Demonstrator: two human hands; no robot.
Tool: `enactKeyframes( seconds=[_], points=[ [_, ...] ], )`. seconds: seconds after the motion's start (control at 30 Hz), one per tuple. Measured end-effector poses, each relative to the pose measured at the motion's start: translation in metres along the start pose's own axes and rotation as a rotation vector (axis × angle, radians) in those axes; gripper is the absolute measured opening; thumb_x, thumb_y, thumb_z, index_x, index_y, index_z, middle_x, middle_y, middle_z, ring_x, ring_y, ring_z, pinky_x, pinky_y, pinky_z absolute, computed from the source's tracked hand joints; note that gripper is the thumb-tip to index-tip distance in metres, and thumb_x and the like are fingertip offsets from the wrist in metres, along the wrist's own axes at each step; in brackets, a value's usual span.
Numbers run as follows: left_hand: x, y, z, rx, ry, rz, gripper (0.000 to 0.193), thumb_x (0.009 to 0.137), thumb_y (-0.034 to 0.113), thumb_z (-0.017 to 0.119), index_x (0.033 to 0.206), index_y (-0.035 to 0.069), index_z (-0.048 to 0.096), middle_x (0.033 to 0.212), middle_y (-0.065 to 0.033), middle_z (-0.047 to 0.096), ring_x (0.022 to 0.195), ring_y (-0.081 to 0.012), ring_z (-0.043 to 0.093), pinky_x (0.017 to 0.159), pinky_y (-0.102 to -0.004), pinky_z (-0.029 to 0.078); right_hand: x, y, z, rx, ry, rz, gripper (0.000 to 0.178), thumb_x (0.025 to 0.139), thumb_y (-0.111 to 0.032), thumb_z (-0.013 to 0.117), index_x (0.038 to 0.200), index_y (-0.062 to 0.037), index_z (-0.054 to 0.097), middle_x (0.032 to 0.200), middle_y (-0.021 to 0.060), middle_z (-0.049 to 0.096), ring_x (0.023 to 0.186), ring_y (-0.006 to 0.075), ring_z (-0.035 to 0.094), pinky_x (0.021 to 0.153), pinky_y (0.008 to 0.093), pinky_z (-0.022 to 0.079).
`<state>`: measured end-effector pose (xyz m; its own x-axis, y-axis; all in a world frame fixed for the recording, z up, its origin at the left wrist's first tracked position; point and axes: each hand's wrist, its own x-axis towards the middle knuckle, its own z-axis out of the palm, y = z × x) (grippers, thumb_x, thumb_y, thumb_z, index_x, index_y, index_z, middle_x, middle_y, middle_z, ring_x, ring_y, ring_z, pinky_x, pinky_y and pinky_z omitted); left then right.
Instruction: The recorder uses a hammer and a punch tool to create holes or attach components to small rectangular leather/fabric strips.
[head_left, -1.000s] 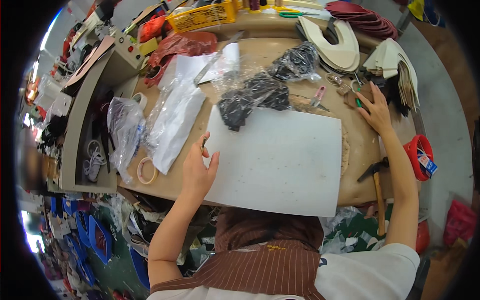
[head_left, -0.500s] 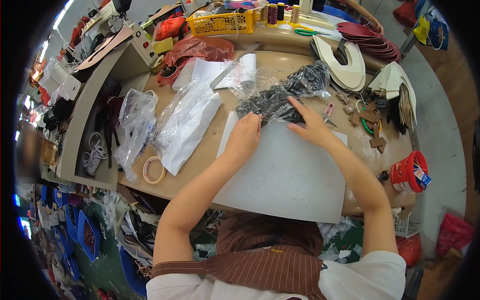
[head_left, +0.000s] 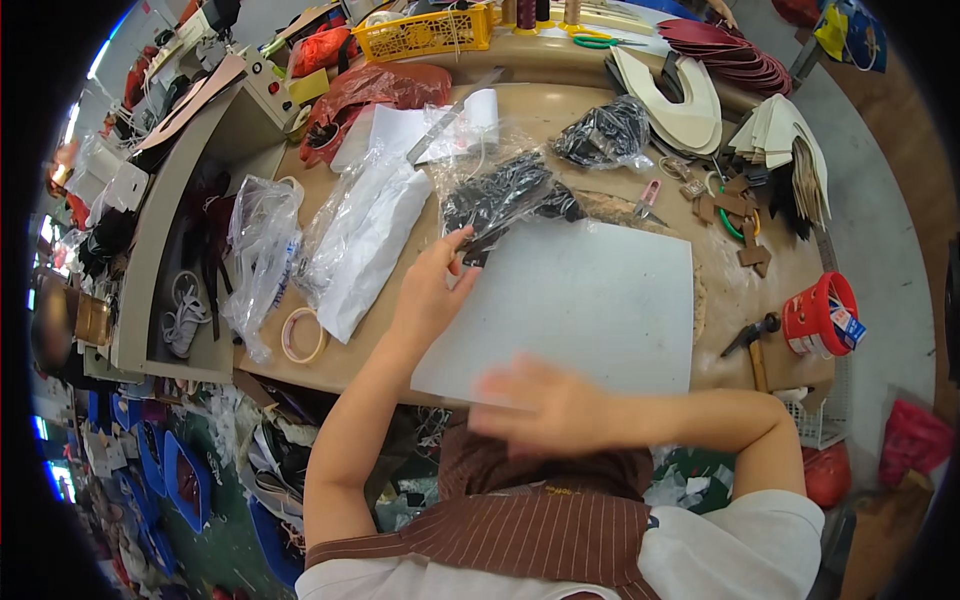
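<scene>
Bag (head_left: 500, 190) at left hand (head_left: 434, 288); right hand (head_left: 540, 402) blurred over near edge of white board (head_left: 595, 290); cannot tell either grip.

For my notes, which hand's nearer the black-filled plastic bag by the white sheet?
Your left hand, at the near edge of the plastic bag; your right hand is by the near edge of the sheet.

Left hand (head_left: 432, 292) extends forward, thumb parted; right hand (head_left: 545, 405), blurred, elbow sharply bent.
</scene>
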<state>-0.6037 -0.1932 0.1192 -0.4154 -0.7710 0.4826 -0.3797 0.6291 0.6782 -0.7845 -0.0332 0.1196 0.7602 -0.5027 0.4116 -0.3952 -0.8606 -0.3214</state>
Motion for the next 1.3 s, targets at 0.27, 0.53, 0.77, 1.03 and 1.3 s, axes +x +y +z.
enactKeyframes(
  seconds=[0.27,0.53,0.77,1.03,1.3],
  points=[
    [-0.004,0.003,0.011,0.412,0.112,0.018,0.019,0.08,0.007,0.069,0.082,0.002,0.05,0.071,-0.0152,0.057,0.07,-0.0333,0.061,0.059,-0.0439,0.046,0.014,0.163,-0.038,-0.027,0.368,0.697,0.037,0.08,-0.004,0.065,0.116,-0.0117,0.065,0.125,0.0149,0.058,0.118,0.036,0.053,0.097,0.0428,0.044],
    [-0.074,0.097,0.02,-0.137,-0.301,0.048,0.021,0.081,0.008,0.072,0.072,0.002,0.054,0.087,-0.012,0.069,0.065,-0.026,0.064,0.056,-0.0331,0.05,-0.061,0.079,-0.084,0.165,0.363,0.668,0.031,0.083,0.007,0.053,0.107,-0.0051,0.067,0.125,0.0151,0.059,0.116,0.0299,0.057,0.093,0.035,0.046],
    [-0.01,0.104,0.013,0.24,0.126,0.219,0.033,0.074,0.014,0.079,0.09,0.002,0.052,0.111,-0.0155,0.065,0.094,-0.0297,0.064,0.078,-0.0405,0.05,-0.11,0.04,-0.075,-0.122,0.666,1.019,0.05,0.089,-0.013,0.058,0.137,-0.0056,0.045,0.129,0.0214,0.05,0.12,0.0349,0.048,0.103,0.0404,0.035],
    [-0.009,0.012,0.011,0.252,-0.203,-0.116,0.032,0.076,0.013,0.076,0.092,0.002,0.05,0.088,-0.017,0.065,0.08,-0.0356,0.063,0.069,-0.0428,0.049,-0.058,0.017,-0.044,-0.471,0.168,1.173,0.063,0.088,-0.032,0.063,0.143,-0.0102,0.039,0.132,0.0268,0.036,0.122,0.0447,0.033,0.101,0.0538,0.027],
    [-0.032,-0.046,-0.08,0.098,-0.058,-0.36,0.02,0.082,0.013,0.072,0.089,0.002,0.056,0.075,-0.012,0.064,0.064,-0.0218,0.061,0.059,-0.0335,0.048,-0.077,0.05,-0.05,-0.333,0.287,1.081,0.036,0.087,-0.017,0.063,0.121,-0.0049,0.057,0.097,0.0143,0.06,0.089,0.0313,0.058,0.079,0.0405,0.045]
  ],
)
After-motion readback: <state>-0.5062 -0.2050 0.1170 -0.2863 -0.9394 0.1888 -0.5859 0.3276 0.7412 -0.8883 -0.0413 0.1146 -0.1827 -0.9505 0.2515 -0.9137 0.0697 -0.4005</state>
